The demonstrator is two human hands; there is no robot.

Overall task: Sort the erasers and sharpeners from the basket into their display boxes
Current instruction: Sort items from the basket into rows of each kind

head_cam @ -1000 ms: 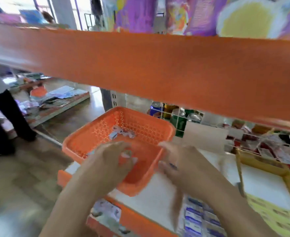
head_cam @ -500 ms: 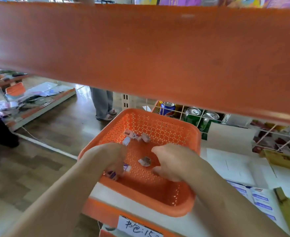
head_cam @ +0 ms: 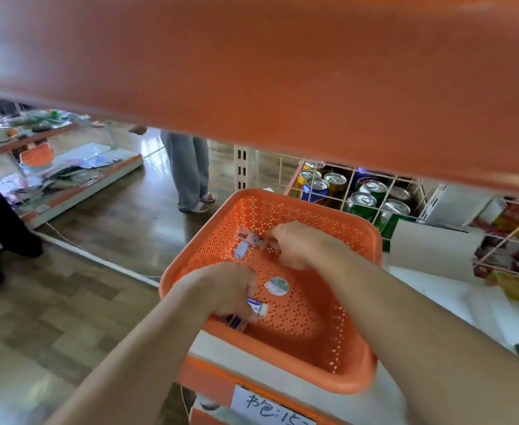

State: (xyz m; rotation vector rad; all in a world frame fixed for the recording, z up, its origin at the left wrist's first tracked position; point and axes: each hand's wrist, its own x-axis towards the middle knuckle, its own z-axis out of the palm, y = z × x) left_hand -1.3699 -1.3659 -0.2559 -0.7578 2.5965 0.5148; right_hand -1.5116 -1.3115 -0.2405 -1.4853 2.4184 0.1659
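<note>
Looks late in sorting: few items left in orange basket point(head_cam: 218, 222), left hand point(head_cam: 218, 289) fingers curled round blue-white erasers point(head_cam: 256, 306) at near wall, right hand point(head_cam: 301, 246) fingers bent at pink pieces point(head_cam: 249, 236) farther in, grip unclear, round piece point(head_cam: 277, 285) lies between, display boxes unseen.

Both bare forearms extended forward — left hand point(head_cam: 221, 289) fisted, gripping small blue-and-white rectangular erasers point(head_cam: 257, 307); right hand point(head_cam: 301, 245) curled, knuckles up.
</note>
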